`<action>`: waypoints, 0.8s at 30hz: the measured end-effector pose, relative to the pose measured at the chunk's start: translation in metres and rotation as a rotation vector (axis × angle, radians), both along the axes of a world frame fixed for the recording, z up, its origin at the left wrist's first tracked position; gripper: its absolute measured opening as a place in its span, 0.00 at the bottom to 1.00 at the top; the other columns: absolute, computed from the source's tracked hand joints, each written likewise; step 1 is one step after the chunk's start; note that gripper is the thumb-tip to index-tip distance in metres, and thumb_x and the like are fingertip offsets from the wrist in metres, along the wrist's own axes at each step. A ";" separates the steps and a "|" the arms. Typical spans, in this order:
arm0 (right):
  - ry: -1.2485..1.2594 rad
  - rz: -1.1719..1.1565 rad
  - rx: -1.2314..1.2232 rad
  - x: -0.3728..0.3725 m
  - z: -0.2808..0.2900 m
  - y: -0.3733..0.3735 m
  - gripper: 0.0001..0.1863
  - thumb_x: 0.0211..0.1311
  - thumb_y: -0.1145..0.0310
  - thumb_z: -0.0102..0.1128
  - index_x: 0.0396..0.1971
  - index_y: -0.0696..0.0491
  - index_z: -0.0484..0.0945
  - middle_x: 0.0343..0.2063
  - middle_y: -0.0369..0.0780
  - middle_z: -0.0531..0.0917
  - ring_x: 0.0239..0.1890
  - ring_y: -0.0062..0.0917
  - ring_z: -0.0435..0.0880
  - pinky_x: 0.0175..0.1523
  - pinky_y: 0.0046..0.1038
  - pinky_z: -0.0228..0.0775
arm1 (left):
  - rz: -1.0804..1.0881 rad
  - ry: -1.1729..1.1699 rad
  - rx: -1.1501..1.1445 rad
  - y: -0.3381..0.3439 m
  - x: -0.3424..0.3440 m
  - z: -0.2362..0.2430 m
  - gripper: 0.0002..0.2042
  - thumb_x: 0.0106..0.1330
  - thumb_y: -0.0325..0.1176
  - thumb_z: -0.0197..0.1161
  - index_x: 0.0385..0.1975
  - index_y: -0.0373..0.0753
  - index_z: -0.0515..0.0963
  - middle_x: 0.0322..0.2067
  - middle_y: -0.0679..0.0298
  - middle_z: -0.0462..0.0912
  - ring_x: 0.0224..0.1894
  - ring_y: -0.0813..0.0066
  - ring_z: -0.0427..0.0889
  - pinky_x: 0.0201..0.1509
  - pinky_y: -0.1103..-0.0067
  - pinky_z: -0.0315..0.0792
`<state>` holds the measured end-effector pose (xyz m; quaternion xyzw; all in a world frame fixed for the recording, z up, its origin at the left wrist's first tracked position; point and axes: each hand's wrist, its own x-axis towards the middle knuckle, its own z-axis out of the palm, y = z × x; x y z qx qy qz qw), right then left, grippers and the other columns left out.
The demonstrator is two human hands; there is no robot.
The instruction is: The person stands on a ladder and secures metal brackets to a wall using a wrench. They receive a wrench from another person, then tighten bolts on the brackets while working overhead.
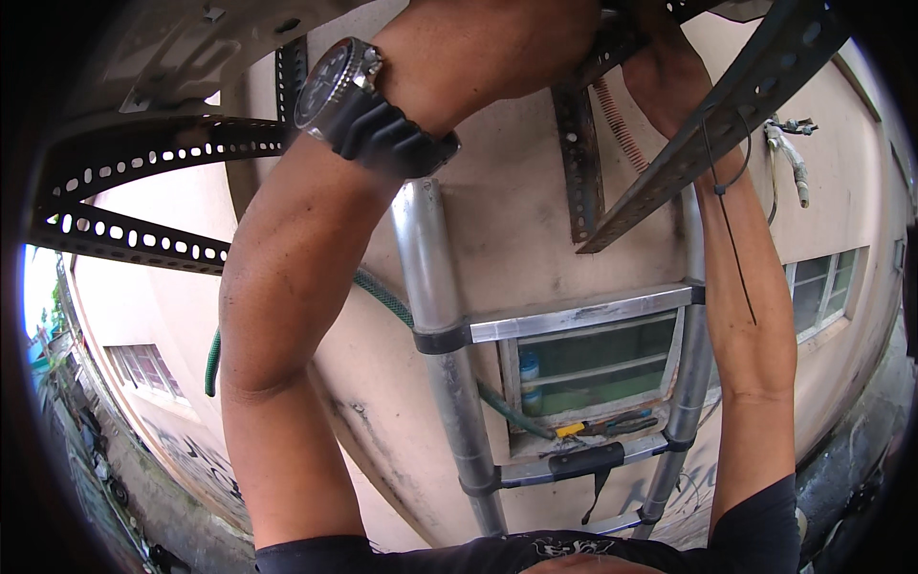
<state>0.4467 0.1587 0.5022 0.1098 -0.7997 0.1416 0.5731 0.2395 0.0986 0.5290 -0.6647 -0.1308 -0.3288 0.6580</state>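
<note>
High against the wall (516,230), one slotted diagonal brace (712,143) slants from upper right to lower left, crossing in front of the right forearm (751,325); the right hand (660,81) is nearer it than the left hand (516,48). Fingers on both are hidden toward the top edge, so I can't tell what either grips. One black cable tie (720,189) loops round the brace, tail dangling. Further out: one reddish coil (622,126), one ladder (574,318), three windows (602,368).

Beige wall (507,234) (dark scrawls (196,461) low down), green-paned window (607,364)
</note>
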 end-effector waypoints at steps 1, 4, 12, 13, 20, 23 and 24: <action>-0.032 0.027 -0.020 0.003 0.002 0.003 0.29 0.77 0.42 0.50 0.57 0.54 0.77 0.39 0.38 0.86 0.42 0.25 0.85 0.49 0.29 0.77 | 0.022 -0.014 0.006 0.001 0.000 -0.003 0.11 0.66 0.32 0.58 0.34 0.33 0.85 0.27 0.50 0.86 0.29 0.48 0.86 0.35 0.59 0.80; 0.058 0.064 -0.016 0.009 0.006 0.012 0.30 0.76 0.41 0.50 0.57 0.53 0.77 0.40 0.37 0.86 0.43 0.24 0.85 0.50 0.30 0.77 | 0.028 -0.150 -0.092 0.015 0.004 -0.013 0.10 0.66 0.32 0.58 0.34 0.35 0.85 0.27 0.51 0.86 0.30 0.50 0.87 0.34 0.61 0.80; 0.089 0.063 -0.038 -0.017 -0.002 0.004 0.31 0.69 0.39 0.61 0.56 0.51 0.77 0.42 0.34 0.83 0.49 0.23 0.81 0.54 0.32 0.72 | -0.584 -0.244 -0.091 0.096 0.012 -0.030 0.09 0.73 0.35 0.61 0.49 0.43 0.77 0.32 0.58 0.89 0.34 0.55 0.88 0.32 0.65 0.81; 0.059 0.058 -0.038 -0.013 -0.004 -0.001 0.31 0.68 0.39 0.62 0.55 0.51 0.77 0.42 0.33 0.83 0.49 0.23 0.81 0.54 0.32 0.72 | -0.575 -0.244 -0.083 0.091 0.015 -0.029 0.07 0.73 0.34 0.61 0.47 0.43 0.78 0.32 0.59 0.89 0.33 0.56 0.88 0.32 0.66 0.81; 0.110 0.048 -0.036 -0.008 0.003 0.014 0.28 0.70 0.40 0.60 0.53 0.49 0.78 0.40 0.32 0.82 0.47 0.23 0.80 0.52 0.31 0.71 | -0.634 -0.290 -0.104 0.091 0.019 -0.033 0.05 0.71 0.33 0.63 0.42 0.44 0.82 0.32 0.62 0.90 0.29 0.60 0.89 0.33 0.70 0.82; 0.050 0.017 -0.086 -0.005 -0.001 0.003 0.27 0.71 0.40 0.59 0.53 0.49 0.78 0.41 0.32 0.82 0.47 0.23 0.80 0.53 0.30 0.70 | -0.652 -0.287 -0.105 0.098 0.022 -0.030 0.06 0.70 0.34 0.64 0.42 0.44 0.83 0.32 0.63 0.90 0.29 0.62 0.89 0.33 0.72 0.82; 0.087 0.007 -0.091 -0.005 0.000 0.005 0.27 0.72 0.40 0.59 0.53 0.50 0.78 0.41 0.32 0.83 0.48 0.22 0.80 0.53 0.31 0.70 | -0.650 -0.286 -0.102 0.099 0.022 -0.027 0.06 0.70 0.35 0.64 0.42 0.44 0.83 0.31 0.63 0.90 0.29 0.62 0.90 0.34 0.72 0.83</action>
